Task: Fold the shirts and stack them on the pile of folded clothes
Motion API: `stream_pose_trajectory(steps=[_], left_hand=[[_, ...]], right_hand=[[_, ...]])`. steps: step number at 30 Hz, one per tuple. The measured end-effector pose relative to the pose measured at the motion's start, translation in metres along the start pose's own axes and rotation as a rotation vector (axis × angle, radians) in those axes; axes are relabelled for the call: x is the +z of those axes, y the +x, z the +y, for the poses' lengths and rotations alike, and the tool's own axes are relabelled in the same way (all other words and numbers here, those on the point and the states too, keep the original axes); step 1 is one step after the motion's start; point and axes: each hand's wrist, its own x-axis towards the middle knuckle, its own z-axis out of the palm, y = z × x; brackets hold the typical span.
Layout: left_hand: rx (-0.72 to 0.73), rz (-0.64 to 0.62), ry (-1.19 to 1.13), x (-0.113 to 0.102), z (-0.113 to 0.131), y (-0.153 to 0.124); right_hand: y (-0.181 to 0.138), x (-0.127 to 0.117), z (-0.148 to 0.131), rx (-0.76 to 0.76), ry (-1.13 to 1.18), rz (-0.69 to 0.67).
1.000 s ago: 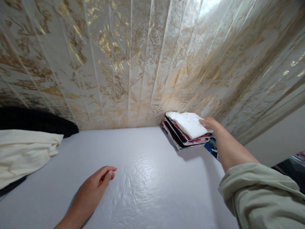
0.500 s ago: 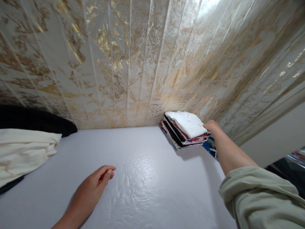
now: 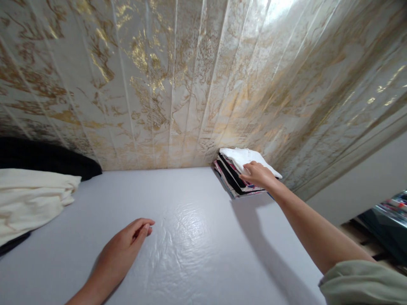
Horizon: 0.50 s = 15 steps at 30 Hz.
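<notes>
A stack of folded clothes [image 3: 229, 171] lies at the back right of the grey table [image 3: 190, 245], against the gold-patterned wall. A white folded garment [image 3: 237, 155] tops the stack. My right hand [image 3: 257, 174] rests palm down on the stack's near side, over the white piece, fingers curved and touching the cloth. My left hand [image 3: 122, 250] lies on the table at the lower left, fingers loosely curled, holding nothing.
A cream cloth [image 3: 30, 201] lies at the left edge of the table with a black cloth [image 3: 47, 157] behind it. The shiny white and gold wall panels [image 3: 190, 84] rise behind. A dark object [image 3: 389, 220] sits off the table at far right.
My right hand has moved from the stack's right edge to its front left side, with the arm stretched further out. The left hand has stayed in place.
</notes>
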Motion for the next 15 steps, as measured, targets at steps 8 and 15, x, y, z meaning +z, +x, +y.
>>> stream_pose_trajectory(steps=[8,15], left_hand=[[0.012,0.006,0.007,0.000,0.004,-0.001],[0.021,0.007,0.040,-0.004,0.014,-0.003]], right_hand=[[-0.011,0.002,-0.002,0.104,-0.115,0.052],[0.002,-0.006,-0.015,0.182,-0.061,-0.011]])
